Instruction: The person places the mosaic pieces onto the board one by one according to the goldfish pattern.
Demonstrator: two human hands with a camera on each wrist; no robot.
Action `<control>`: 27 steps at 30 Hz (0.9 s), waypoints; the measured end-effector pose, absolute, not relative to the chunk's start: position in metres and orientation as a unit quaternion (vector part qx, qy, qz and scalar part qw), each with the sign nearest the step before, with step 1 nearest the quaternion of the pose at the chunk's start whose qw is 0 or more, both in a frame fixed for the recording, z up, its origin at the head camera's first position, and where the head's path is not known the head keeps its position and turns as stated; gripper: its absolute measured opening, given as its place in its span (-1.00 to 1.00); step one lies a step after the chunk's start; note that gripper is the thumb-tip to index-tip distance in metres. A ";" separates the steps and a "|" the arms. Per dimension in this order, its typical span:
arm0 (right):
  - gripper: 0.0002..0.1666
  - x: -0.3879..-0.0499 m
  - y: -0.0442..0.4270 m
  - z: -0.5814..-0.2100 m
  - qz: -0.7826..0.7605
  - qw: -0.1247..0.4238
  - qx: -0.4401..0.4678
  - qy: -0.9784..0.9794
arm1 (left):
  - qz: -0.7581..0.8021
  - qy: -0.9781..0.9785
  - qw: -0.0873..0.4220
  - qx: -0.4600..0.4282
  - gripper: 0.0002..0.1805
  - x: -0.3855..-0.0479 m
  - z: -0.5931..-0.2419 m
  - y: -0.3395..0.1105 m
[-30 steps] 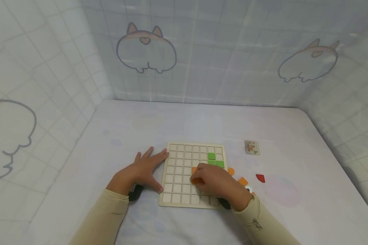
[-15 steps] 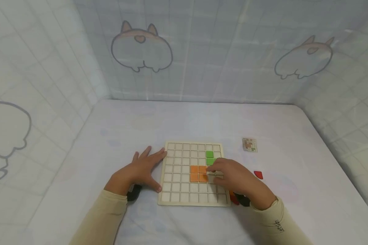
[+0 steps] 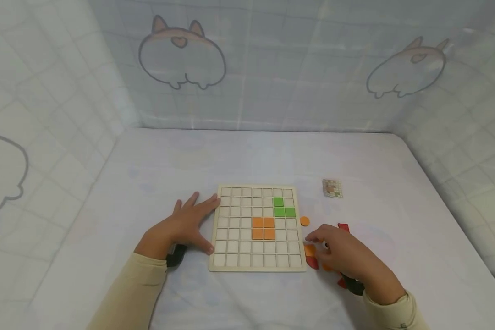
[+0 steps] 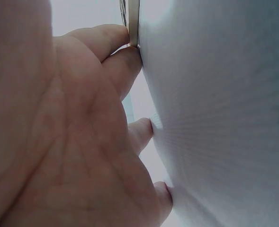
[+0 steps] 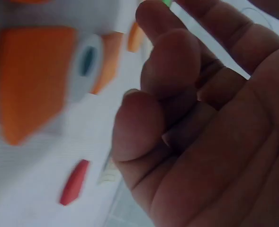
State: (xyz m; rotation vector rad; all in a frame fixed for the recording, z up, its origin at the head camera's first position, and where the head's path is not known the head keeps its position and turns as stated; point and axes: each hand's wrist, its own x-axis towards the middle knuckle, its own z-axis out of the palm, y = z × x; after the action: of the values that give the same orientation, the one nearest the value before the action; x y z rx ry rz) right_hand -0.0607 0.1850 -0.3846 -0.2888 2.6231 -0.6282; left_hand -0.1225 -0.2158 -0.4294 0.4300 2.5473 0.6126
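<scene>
A pale square grid board (image 3: pixel 233 247) lies flat, with orange square tiles (image 3: pixel 257 222) forming a two-by-two block and three green tiles (image 3: pixel 278 201) at its upper right. My left hand (image 3: pixel 180 227), fingers spread, touches the board's left edge with thumb and fingertips; the left wrist view shows its palm (image 4: pixel 82 127) beside that edge. Right of the board, my right hand (image 3: pixel 346 254) hovers over loose orange and red pieces (image 3: pixel 312 262), its fingers bent and apart. In the right wrist view nothing shows in its fingers (image 5: pixel 170 64), near an orange piece (image 5: pixel 35 75) and a white round one (image 5: pixel 86 66).
A small patterned card (image 3: pixel 332 188) lies beyond the board at the right. An orange disc (image 3: pixel 305 221) rests by the board's right edge. Red pieces (image 3: pixel 343 227) lie partly behind my right hand. A patterned curtain (image 3: pixel 272 68) surrounds the table on the far side and both sides.
My right hand has left the orange tiles and moved right, off the board to the loose pieces, uncovering the two-by-two block. My left hand stays at the board's left edge.
</scene>
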 end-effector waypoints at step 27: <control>-0.68 -0.063 0.178 -0.394 -0.157 0.171 -0.108 0.967 | 0.221 0.932 0.242 0.152 0.49 -0.121 -0.429 -0.217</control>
State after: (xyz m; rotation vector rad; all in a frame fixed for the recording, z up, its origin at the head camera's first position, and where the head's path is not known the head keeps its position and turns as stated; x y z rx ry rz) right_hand -0.0628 0.1778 -0.3945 -0.3075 2.7451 -0.4468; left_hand -0.1213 -0.2169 -0.4287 0.4167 2.5492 0.6047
